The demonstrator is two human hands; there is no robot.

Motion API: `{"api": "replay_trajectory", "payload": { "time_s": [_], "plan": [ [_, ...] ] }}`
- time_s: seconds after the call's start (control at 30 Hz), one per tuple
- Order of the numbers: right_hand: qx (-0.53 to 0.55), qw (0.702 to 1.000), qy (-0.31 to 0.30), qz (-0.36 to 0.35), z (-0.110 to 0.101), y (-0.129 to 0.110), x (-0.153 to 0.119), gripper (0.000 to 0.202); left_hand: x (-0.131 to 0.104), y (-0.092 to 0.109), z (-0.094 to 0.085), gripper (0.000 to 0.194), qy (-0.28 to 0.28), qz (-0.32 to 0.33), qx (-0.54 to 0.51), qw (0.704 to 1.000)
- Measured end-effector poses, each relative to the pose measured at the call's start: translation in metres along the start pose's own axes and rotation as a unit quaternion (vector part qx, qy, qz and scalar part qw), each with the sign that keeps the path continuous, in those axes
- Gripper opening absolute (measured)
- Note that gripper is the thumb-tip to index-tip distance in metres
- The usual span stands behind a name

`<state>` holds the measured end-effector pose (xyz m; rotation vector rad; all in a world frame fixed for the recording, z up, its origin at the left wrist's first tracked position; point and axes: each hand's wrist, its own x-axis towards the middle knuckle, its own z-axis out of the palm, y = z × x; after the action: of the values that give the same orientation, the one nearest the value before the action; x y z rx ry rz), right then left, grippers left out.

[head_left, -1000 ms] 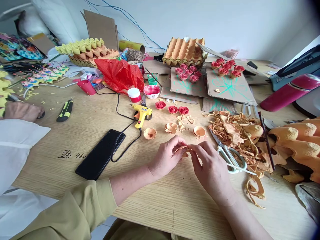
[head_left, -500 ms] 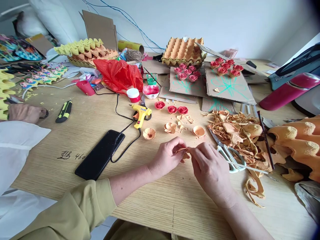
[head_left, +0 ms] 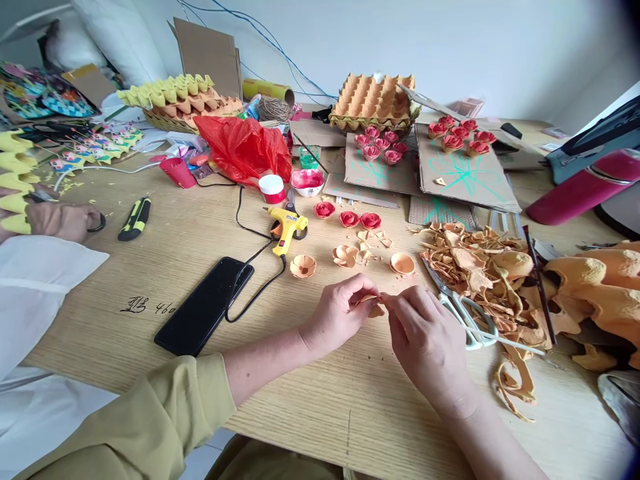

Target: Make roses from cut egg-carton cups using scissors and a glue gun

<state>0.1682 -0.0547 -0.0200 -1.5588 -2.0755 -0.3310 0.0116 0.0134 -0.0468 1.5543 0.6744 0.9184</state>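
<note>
My left hand [head_left: 339, 313] is closed on a small orange egg-carton flower piece [head_left: 375, 310], mostly covered by the fingers. My right hand [head_left: 425, 337] pinches the right edge of that same piece between thumb and fingers. Just beyond lie an orange cup [head_left: 403, 264], a cut petal flower [head_left: 345, 256] and another petal flower [head_left: 303, 267]. Behind them sits a row of red-painted roses [head_left: 349, 219]. Scissors with pale green handles [head_left: 469, 321] rest right of my right hand. A yellow hot glue gun [head_left: 287, 229] lies to the left on the table.
A black phone [head_left: 203, 307] with a cable over it lies left of my left arm. Carton scraps [head_left: 475, 267] heap at right, beside an orange egg tray [head_left: 595, 287]. Cardboard [head_left: 470, 170] bears red roses behind. At far left, another person's hand [head_left: 63, 220] holds scissors by a yellow tray.
The view has shifted slightly, so the table and its things appear a little further right. Both hands stay on the flower piece, with hardly any change in grip.
</note>
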Motion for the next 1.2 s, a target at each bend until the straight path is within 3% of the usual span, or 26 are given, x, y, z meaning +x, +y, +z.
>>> {"api": "replay_trajectory", "payload": {
  "time_s": [0.13,0.33,0.47,0.63,0.9,1.2],
  "plan": [
    [0.003,1.0,-0.006,0.0,-0.0001,-0.0006,0.0007,0.018,0.0007,-0.0001,-0.0001,0.012,0.002,-0.008,-0.048,0.999],
    [0.094,0.993,-0.005,0.065,0.001,-0.0023,0.0042,0.016,0.0006,-0.0015,-0.0009,0.008,0.03,0.017,0.006,0.999],
    [0.061,0.997,-0.004,0.046,0.0014,-0.001,0.0021,0.017,0.0008,-0.0024,-0.0004,0.007,0.021,0.003,0.023,0.999],
    [-0.039,0.999,-0.003,-0.023,-0.0004,0.0009,-0.0005,0.018,0.0018,-0.0045,0.0002,0.008,-0.014,-0.013,-0.078,0.997],
    [0.105,0.992,0.005,0.067,0.0012,-0.0019,0.005,0.017,0.0005,-0.0046,-0.0003,0.012,0.036,0.014,-0.025,0.999],
    [0.001,1.0,-0.001,0.006,0.0017,0.0008,0.0017,0.017,0.0029,-0.0031,0.0011,0.012,0.012,0.01,-0.048,0.999]
  ]
}}
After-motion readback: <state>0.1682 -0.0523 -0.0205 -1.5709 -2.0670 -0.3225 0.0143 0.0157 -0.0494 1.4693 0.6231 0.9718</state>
